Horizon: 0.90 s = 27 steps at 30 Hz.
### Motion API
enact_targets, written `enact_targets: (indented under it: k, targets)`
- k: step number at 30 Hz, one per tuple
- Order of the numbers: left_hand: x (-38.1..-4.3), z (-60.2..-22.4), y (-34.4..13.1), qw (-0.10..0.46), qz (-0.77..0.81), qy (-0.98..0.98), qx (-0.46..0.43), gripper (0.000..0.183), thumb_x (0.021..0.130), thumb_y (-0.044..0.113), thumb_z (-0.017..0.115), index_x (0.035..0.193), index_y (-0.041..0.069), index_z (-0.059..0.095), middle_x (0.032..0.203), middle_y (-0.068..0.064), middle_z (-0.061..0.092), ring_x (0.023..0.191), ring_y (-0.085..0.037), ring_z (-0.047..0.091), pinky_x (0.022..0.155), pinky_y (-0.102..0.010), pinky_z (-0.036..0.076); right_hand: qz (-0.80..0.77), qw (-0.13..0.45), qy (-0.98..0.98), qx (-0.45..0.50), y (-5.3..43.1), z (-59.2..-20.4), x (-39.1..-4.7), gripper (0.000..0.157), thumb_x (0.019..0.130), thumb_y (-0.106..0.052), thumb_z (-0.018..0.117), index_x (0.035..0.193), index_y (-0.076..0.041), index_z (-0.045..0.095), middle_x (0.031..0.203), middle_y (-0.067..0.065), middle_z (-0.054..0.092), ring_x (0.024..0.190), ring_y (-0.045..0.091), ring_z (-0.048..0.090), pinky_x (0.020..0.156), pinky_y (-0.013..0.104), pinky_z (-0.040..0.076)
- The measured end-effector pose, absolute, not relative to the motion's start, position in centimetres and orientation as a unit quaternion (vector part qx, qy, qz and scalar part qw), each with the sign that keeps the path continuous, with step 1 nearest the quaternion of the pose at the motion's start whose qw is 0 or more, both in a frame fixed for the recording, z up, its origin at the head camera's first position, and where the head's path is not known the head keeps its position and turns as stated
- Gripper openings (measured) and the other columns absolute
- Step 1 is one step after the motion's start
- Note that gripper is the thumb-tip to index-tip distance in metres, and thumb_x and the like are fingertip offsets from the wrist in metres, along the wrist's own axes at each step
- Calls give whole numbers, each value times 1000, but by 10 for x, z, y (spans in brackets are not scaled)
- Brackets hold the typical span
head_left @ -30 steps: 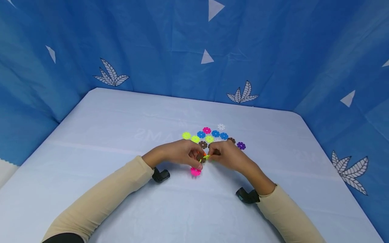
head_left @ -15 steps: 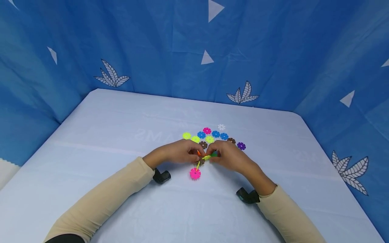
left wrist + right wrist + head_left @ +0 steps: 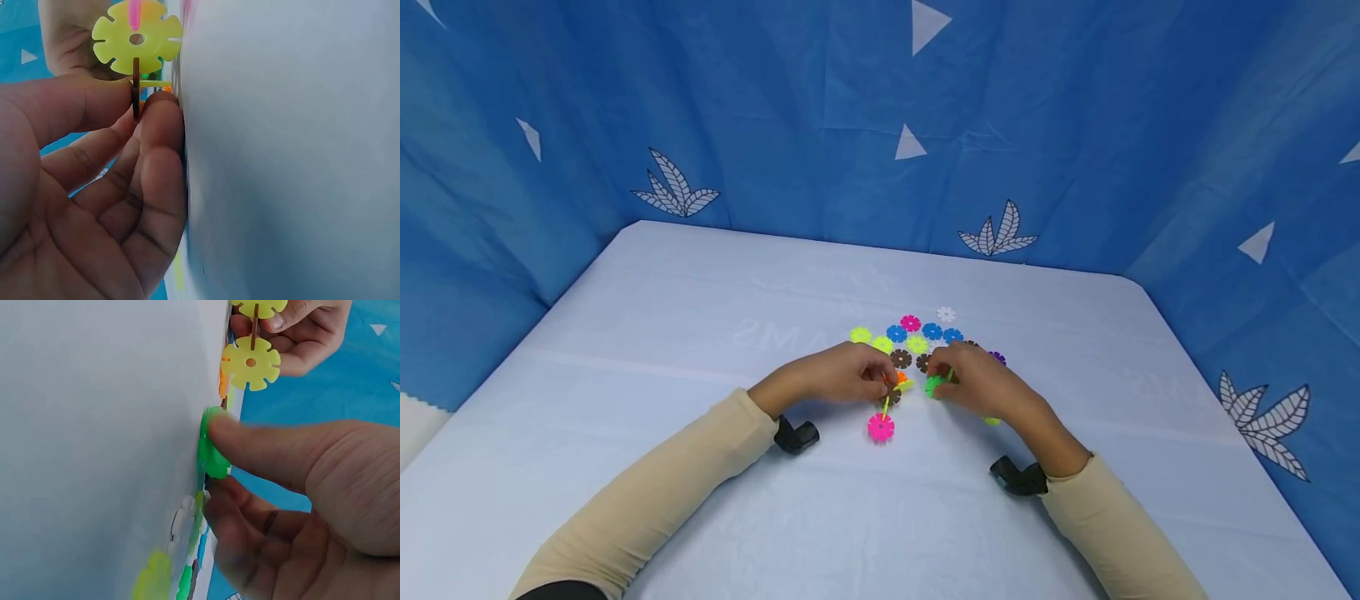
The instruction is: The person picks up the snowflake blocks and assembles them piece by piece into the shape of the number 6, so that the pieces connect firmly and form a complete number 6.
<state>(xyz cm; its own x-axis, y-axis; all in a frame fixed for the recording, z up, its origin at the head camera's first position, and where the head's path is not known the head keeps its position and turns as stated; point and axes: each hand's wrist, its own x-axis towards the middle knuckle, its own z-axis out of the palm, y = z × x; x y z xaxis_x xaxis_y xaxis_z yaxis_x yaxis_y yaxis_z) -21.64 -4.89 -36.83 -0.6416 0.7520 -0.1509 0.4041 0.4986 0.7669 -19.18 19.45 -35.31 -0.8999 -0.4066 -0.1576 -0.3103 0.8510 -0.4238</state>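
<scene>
One brown disc sits pinched between the thumb and fingers of the left hand, slotted into yellow discs, with a pink disc joined on nearest the person. Near it, over the white table, I see the right hand grasping a green disc, blue discs lying beyond.

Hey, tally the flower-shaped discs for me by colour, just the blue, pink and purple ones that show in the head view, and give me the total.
Blue discs: 3
Pink discs: 2
Purple disc, partly hidden by the right hand: 1
Total: 6
</scene>
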Motion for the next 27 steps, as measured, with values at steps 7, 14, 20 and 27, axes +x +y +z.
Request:
enact_targets:
  k: [7,14,20,27]
  targets:
    - [-216,-368,-48,247,366,829,343,12,97,6,66,108,11,71,81,0,68,74,-14,61,71,-29,50,-325,135,922,-158,200,-356,-195,12,92,-4,74,98,-13,70,90,1,64,84,22,60,70,33,54]
    - [-217,-368,-49,247,372,824,350,14,97,6,67,109,11,71,80,1,69,74,-15,64,74,-29,50,-410,153,890,-128,202,-361,-198,9,93,-3,72,100,-8,69,92,7,66,83,25,62,75,35,56]
    - [-217,-368,-49,244,376,820,356,14,98,6,67,109,11,71,82,1,69,75,-16,65,72,-29,50,-434,174,878,-105,202,-364,-200,9,95,-4,70,103,-7,68,93,8,67,85,25,64,77,34,56]
    - [-217,-369,-48,242,381,819,355,15,97,5,67,111,10,71,83,0,69,75,-16,66,79,-29,51,-454,193,864,-97,201,-364,-200,11,95,-3,70,105,-5,66,93,9,68,85,25,67,79,33,57]
